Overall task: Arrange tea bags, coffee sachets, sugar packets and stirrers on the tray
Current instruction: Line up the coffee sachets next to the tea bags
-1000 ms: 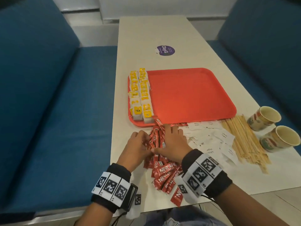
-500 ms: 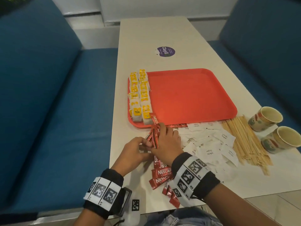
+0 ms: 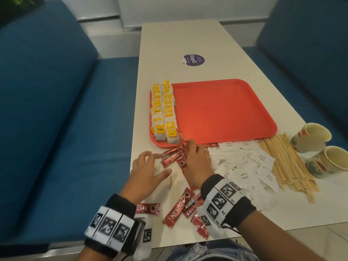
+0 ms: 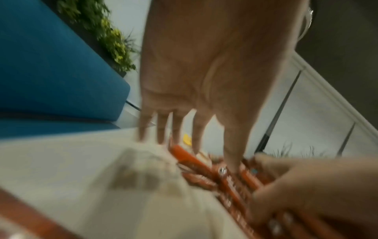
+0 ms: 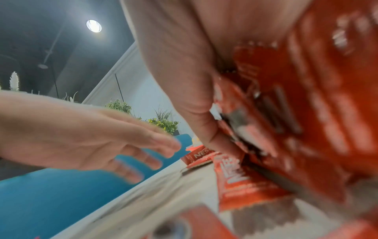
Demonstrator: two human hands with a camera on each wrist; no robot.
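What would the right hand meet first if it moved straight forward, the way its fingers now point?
Probably the near rim of the red tray, just beyond the right hand, which grips a bundle of coffee sachets; height is unclear.

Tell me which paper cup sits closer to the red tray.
The far paper cup, beside the tray corner; the other cup lies nearer the person, beyond the stirrers.

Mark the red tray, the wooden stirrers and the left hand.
red tray [image 3: 222,112], head view, bare floor.
wooden stirrers [image 3: 288,164], head view, middle of bundle.
left hand [image 3: 146,170], head view, back of hand.
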